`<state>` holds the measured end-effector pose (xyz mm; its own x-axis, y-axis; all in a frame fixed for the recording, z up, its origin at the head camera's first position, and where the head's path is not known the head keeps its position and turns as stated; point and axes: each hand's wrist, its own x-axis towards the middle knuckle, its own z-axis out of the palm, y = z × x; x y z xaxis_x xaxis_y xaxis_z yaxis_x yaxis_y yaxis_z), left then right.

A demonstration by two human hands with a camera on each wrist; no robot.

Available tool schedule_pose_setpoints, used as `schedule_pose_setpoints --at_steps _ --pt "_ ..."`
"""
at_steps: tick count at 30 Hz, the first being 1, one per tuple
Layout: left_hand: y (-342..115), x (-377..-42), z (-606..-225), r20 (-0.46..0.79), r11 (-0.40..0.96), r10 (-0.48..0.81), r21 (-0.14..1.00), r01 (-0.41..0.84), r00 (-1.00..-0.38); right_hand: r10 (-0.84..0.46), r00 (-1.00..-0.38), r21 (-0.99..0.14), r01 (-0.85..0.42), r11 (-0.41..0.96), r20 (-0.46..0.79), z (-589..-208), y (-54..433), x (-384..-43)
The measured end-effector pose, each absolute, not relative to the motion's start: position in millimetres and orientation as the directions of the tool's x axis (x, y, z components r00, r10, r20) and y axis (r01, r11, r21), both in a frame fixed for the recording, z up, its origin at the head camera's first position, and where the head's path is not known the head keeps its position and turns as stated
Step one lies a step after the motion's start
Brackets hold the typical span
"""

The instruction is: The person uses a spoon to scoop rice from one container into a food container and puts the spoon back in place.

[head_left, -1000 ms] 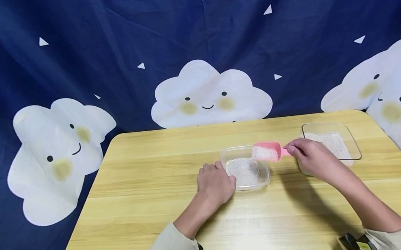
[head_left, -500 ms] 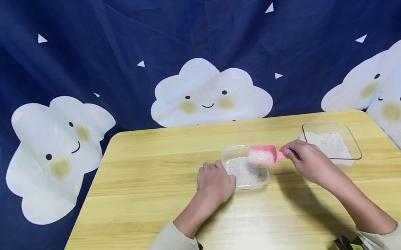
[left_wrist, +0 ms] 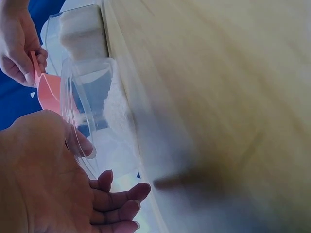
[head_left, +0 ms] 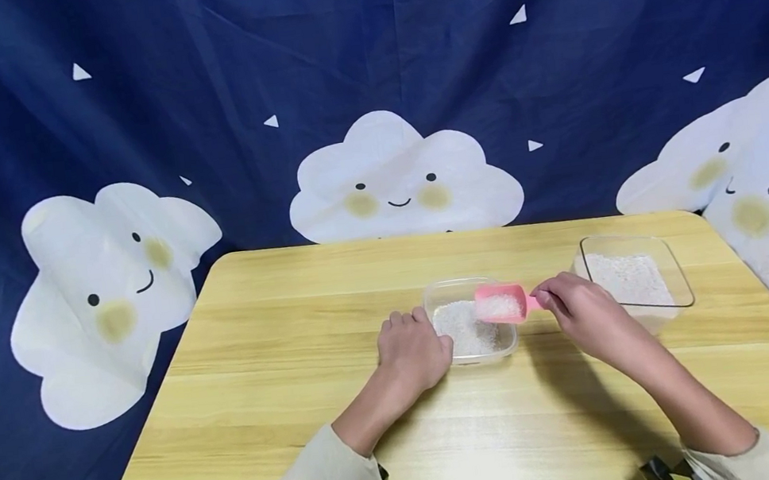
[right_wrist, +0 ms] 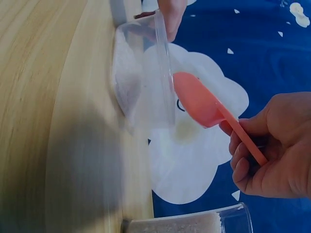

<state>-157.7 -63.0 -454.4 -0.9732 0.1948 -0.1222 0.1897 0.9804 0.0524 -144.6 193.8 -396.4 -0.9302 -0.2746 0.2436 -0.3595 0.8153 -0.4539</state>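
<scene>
On the tabletop (head_left: 270,422), your left hand (head_left: 414,350) grips the side of a clear, rectangular plastic tub (head_left: 459,292), partly filled with white grains (head_left: 462,326). Your right hand (head_left: 592,318) pinches a pink plastic scoop (head_left: 518,307), loaded, above it. The transfer looks partway: this scoopful remains unemptied, and a clear, dark-rimmed container (head_left: 675,276) holds more.

The scoop (right_wrist: 197,103) looks like smooth plastic. The tub (head_left: 478,358) is thin, clear, shiny plastic. The box (head_left: 674,278) is clear and smooth; plastic or glass, I can't tell. The grains (head_left: 462,326) look rough. The table (head_left: 296,339) looks like shiny wood. The curtain (head_left: 332,46) is wrinkly cloth.
</scene>
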Motion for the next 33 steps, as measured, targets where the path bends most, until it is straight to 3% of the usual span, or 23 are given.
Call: schedule_pose_setpoints --at_steps 13,33 --pt "-62.6 -157.0 -454.8 -0.104 0.981 0.193 0.054 0.189 -0.976 -0.317 -0.929 -0.442 -0.37 0.817 0.191 -397.8 191.7 -143.7" --pt "-62.8 -156.0 -454.8 -0.094 0.98 0.195 0.057 0.19 -0.976 -0.398 -0.852 -0.345 -0.506 0.791 0.34 -404.9 192.2 -140.1"
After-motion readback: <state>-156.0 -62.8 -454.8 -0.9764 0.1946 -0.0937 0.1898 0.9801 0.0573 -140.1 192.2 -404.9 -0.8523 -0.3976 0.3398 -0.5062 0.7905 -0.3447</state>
